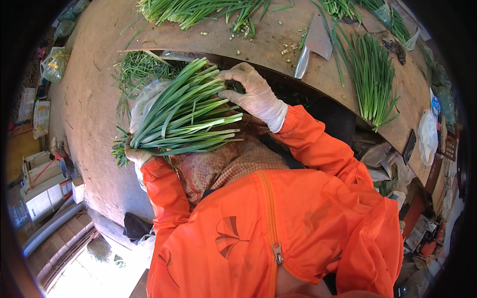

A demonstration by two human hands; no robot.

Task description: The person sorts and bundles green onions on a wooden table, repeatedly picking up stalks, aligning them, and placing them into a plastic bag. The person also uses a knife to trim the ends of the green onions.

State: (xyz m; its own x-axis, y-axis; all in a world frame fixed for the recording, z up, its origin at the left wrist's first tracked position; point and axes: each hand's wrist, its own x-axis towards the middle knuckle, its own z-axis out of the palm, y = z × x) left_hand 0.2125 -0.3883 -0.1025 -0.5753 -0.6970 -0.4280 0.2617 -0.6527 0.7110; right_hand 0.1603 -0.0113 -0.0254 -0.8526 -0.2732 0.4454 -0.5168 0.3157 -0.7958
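A loose bunch of garlic chives [186, 111] lies fanned out above my lap. My left hand [139, 154], in a pale soiled glove, grips the bunch near its leafy end; the leaves hide part of its fingers. At the upper right of the bunch, the cut stalk ends sit between the thumb and forefinger of my gloved right hand [255, 95]. Beyond that hand, a cleaver [318, 37] with a metal handle rests on the wooden tabletop [268, 44]. Farther right on the tabletop lies another bunch of chives [372, 78].
More chives [197, 11] are heaped along the far side of the tabletop, with stalk trimmings [288, 50] scattered nearby. A pile of leaf scraps [143, 69] lies on the floor left of the table edge. A phone [410, 147] and a white plastic bag [427, 136] occupy the right end.
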